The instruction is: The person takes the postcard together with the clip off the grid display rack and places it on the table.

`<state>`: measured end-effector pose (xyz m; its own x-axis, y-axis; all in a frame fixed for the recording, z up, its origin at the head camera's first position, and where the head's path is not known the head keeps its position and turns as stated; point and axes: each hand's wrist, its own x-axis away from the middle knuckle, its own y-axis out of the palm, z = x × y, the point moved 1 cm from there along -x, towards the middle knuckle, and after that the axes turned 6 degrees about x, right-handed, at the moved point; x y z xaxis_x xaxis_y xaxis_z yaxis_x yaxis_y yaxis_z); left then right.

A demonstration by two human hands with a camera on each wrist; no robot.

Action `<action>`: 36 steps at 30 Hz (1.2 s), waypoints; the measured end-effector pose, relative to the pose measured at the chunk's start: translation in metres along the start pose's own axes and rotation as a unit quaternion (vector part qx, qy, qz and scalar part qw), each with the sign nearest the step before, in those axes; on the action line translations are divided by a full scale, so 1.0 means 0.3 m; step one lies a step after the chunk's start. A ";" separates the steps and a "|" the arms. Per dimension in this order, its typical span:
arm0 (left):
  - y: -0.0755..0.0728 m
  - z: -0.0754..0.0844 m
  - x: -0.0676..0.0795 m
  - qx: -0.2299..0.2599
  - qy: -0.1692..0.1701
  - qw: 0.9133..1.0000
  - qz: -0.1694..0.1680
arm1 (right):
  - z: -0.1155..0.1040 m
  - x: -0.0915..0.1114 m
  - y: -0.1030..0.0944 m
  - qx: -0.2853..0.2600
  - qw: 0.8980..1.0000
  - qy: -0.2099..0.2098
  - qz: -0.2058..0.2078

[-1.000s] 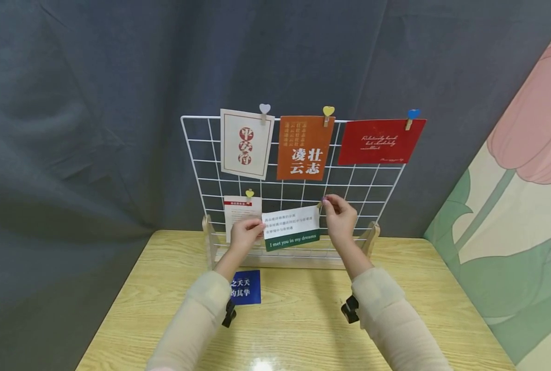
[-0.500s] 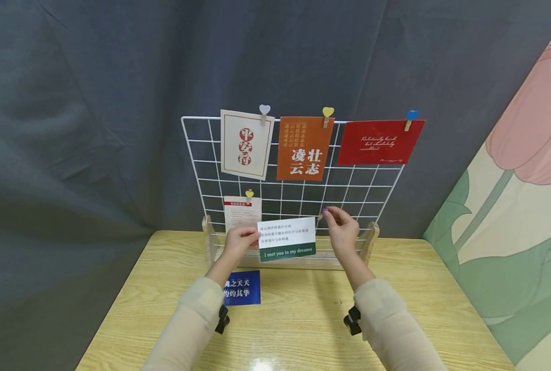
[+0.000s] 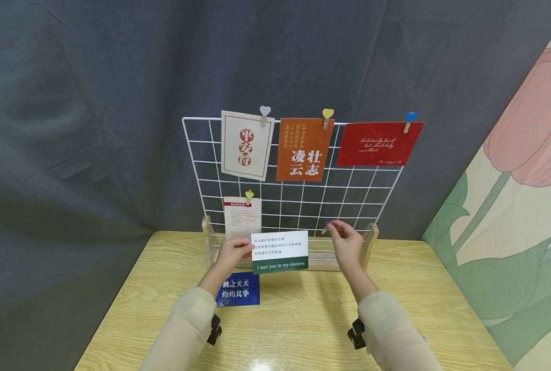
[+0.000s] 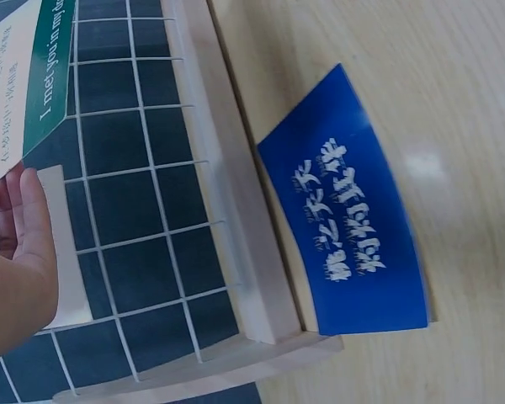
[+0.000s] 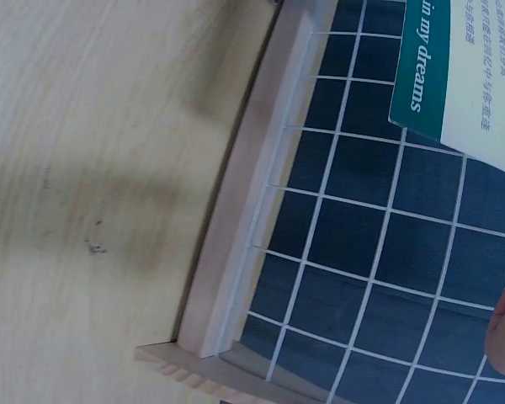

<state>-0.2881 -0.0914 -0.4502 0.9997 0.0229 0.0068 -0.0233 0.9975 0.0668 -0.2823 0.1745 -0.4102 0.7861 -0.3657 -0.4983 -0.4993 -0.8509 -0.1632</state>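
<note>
My left hand (image 3: 231, 256) pinches the left edge of a white and green postcard (image 3: 280, 251), lettered "I met you in my dreams", in front of the lower part of a white wire grid (image 3: 294, 198). Right of the card, apart from it, my right hand (image 3: 348, 246) pinches a small wooden clothespin (image 3: 325, 230) with a purple top between thumb and finger. Behind my left hand a white card with a red heading (image 3: 242, 219) hangs from a yellow heart clip (image 3: 250, 194). In the left wrist view, a blue card (image 4: 353, 219) lies on the table beside the grid's base.
Along the grid's top hang a cream card (image 3: 246, 147), an orange card (image 3: 305, 149) and a red card (image 3: 377, 144), each under a heart clip. A wooden base (image 3: 331, 264) supports the grid on the table (image 3: 294, 330). A dark curtain (image 3: 118, 103) hangs behind.
My left hand has drawn the postcard down and slightly left, away from the clothespin. My right hand has lowered, still pinching the clothespin, and a gap has opened between the two.
</note>
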 end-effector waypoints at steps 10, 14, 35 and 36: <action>-0.065 -0.112 0.002 0.027 0.041 0.998 -0.032 | 0.072 0.038 -0.034 -0.002 0.999 0.028 0.016; -0.098 -0.161 0.008 0.020 0.029 0.999 -0.033 | 0.107 0.058 -0.053 -0.007 0.998 0.054 0.026; -0.193 -0.193 0.119 -0.010 -0.074 0.997 0.032 | 0.225 0.158 -0.189 0.046 0.992 0.113 0.043; -0.197 -0.196 0.124 -0.011 -0.078 0.996 0.034 | 0.230 0.162 -0.193 0.048 0.991 0.115 0.042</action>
<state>-0.2493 -0.1455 -0.5125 0.9830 0.0815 0.1647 -0.0891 0.9953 0.0390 -0.2403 0.2321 -0.4836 0.7971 -0.5200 -0.3072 -0.5904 -0.7780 -0.2150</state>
